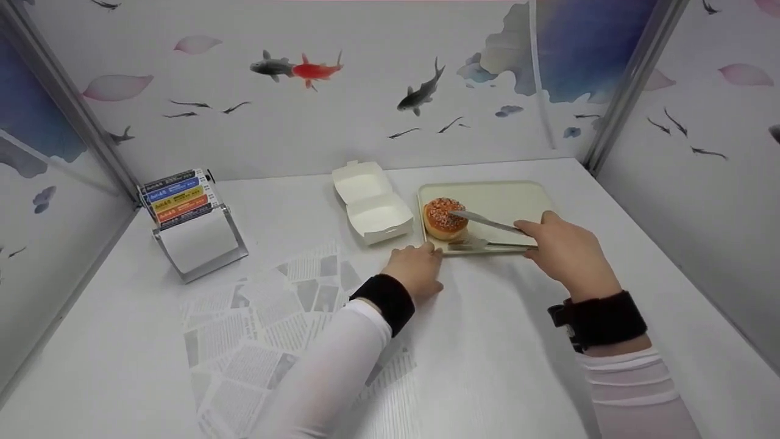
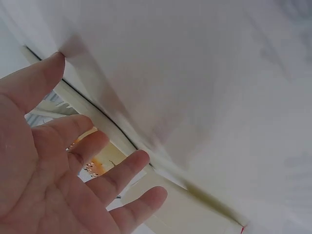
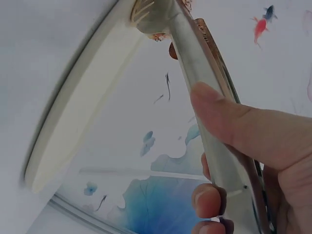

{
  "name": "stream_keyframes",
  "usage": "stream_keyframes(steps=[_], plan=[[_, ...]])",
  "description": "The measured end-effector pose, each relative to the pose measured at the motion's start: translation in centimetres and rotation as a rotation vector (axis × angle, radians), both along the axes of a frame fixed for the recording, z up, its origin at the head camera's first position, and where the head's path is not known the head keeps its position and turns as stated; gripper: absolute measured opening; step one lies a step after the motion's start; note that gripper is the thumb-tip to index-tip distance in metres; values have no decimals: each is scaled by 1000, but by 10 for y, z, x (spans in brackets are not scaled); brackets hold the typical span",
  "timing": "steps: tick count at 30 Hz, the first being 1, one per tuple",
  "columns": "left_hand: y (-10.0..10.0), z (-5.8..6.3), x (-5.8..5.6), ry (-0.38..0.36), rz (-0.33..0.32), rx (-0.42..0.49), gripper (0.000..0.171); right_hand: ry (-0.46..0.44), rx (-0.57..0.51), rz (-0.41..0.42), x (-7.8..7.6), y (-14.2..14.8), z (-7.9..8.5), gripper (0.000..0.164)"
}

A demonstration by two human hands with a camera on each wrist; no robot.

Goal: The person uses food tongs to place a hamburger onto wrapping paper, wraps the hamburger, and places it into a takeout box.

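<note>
Head view: the right hand (image 1: 571, 253) holds metal tongs (image 1: 490, 223) over a cream tray (image 1: 506, 198) on the white counter (image 1: 487, 335). Its grip is clamped on the tongs, thumb along one arm and fingers curled about the other, as the right wrist view confirms. The sprinkled bun (image 1: 445, 219) sits upright at the tray's left end. The tongs' arms stand apart, one end overlapping the bun's topping, the other low at its near side; firm contact cannot be confirmed. The left hand (image 1: 415, 272) has its fingers extended and spread at the tray's near left corner, grasping nothing; it appears to steady the tray. A white clamshell box (image 1: 379, 213) stands just left of the tray, lid folded back, with nothing inside.

Step in hand, as judged: placing the tongs around the bun. The next move appears to call for levelling both ends about its sides, then closing them gently. A lopsided squeeze could roll the bun or mark its topping.
</note>
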State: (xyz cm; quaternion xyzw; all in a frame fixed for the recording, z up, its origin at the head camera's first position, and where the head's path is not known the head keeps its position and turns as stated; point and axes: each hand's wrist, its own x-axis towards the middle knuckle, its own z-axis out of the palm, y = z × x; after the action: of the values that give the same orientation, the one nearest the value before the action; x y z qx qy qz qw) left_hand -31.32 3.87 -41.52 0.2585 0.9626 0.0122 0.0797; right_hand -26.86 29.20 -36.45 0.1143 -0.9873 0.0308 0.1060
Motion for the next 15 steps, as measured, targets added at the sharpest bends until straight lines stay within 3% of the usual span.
stream_keyframes(steps=[6,15], plan=[[1,3,3,-3,15,-5,69,43,23,-2,-5,-10,-14,56],[1,3,5,16,31,3,67,72,35,-40,-20,-11,-40,42]])
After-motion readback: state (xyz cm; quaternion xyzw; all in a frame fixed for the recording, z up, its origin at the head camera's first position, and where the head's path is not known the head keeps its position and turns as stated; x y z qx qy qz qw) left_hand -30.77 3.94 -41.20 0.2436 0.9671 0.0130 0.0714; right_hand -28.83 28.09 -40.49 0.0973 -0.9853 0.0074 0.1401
